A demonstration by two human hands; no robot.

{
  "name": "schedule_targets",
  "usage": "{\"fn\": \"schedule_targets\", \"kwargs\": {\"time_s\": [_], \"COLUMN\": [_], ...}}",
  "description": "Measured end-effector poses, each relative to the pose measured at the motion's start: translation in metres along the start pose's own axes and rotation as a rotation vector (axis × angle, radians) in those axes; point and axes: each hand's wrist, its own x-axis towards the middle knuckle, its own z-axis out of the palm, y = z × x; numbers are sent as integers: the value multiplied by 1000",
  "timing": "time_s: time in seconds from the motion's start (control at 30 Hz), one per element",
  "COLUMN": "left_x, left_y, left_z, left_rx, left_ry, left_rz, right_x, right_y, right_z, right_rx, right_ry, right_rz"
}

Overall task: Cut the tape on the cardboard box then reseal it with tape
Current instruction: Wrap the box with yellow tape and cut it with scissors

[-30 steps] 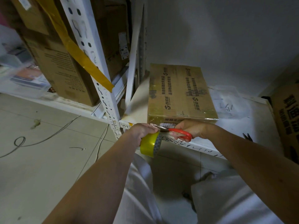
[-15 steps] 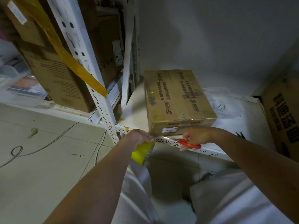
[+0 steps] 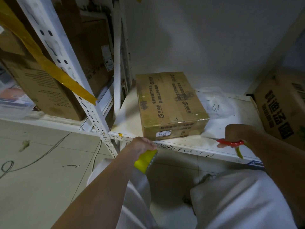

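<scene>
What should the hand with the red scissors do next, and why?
Probably set the scissors down on the shelf. The right hand holds them off to the side of the box, with a cut yellow strip dangling below. The left hand grips the tape roll below the shelf edge. A free right hand could press tape onto the box.

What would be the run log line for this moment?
left hand: holds tape roll | right hand: holds scissors | cardboard box: on shelf
</scene>
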Motion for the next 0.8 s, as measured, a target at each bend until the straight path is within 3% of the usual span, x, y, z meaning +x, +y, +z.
{"fn": "schedule_targets", "kwargs": {"time_s": [0.1,0.23,0.5,0.57,0.6,0.7,0.73,0.8], "left_x": [-1,0,1,1,0,1,0,0], "left_y": [4,11,15,13,12,7,6,3], "left_z": [10,20,21,21,20,18,17,17], "left_rx": [-4,20,-35,-32,-23,-24,-32,-51], "left_ry": [-16,-9,12,4,2,4,4,-7], "left_rz": [1,-2,3,6,3,2,6,22], "right_x": [10,23,33,28,21,-10,-20,-34], "right_y": [1,-19,-45,-46,-49,-80,-96,-127], "right_z": [8,28,38,31,25,3,-2,-6], "right_rx": [139,120,200,283,385,582,541,275], "right_ry": [170,337,367,523,679,1158,1198,1090], "right_rz": [40,87,89,88,75,-117,-266,-579]}}
